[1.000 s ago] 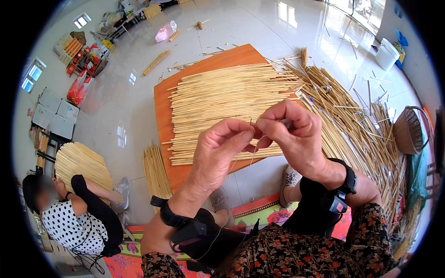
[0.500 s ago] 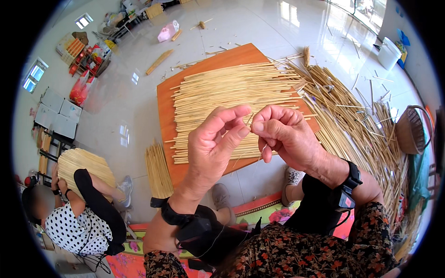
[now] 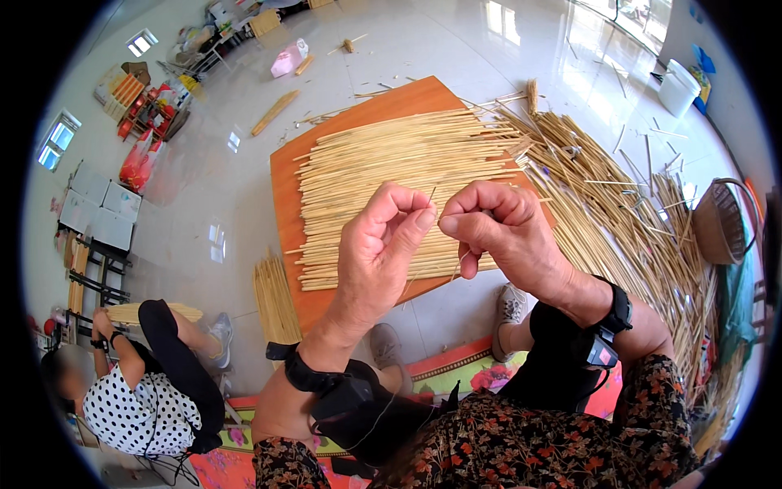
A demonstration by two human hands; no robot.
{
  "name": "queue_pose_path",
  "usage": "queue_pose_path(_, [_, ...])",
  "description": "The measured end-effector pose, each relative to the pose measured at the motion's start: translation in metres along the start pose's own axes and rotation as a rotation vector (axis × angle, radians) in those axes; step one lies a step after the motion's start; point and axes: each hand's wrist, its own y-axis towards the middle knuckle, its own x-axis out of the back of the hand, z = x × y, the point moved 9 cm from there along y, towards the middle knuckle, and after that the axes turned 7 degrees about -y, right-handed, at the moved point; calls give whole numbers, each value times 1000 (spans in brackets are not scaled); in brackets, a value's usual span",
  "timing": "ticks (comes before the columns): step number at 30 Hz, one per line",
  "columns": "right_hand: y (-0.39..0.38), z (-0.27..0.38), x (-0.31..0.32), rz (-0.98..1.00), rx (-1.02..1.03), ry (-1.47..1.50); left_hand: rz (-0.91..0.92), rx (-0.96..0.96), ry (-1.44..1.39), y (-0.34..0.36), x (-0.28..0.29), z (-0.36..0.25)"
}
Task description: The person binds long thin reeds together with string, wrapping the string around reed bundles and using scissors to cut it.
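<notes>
Above the wooden board, my left hand (image 3: 376, 244) pinches a thin, dark needle (image 3: 433, 192) between thumb and forefinger, its tip poking up. Close beside it, my right hand (image 3: 509, 232) is closed in a pinch with its fingers curled. A pale thread (image 3: 462, 266) hangs below the right fingers, and another strand dangles under the left hand. The two sets of fingertips are a small gap apart. Beneath both hands, a mat of straw-coloured stalks (image 3: 391, 155) lies in side-by-side rows on the orange-brown board (image 3: 285, 175).
Loose stalks (image 3: 619, 212) are heaped on the floor at the right, near a woven basket (image 3: 721, 228) and a white bucket (image 3: 678, 91). A stalk bundle (image 3: 275, 297) lies left of the board. At lower left sits another person (image 3: 142, 403) holding a stalk panel (image 3: 155, 313).
My fingertips have drawn slightly apart, and the needle now shows upright above the left pinch. The other person's stalk panel has tilted from facing up to nearly edge-on.
</notes>
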Motion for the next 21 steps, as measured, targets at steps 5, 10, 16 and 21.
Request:
queue_pose_path(5, [-4, 6, 14, -138, 108, 153, 6, 127, -371, 2, -14, 18])
queue_pose_path(10, [-9, 19, 23, -257, 184, 103, 11, 187, -512, 5, -25, 22])
queue_pose_path(16, [-15, 19, 32, -299, 193, 57, 68, 186, -456, 7, -38, 24])
queue_pose_path(21, [-9, 14, 31, -208, 192, 80, 110, 239, -408, 2, -37, 32])
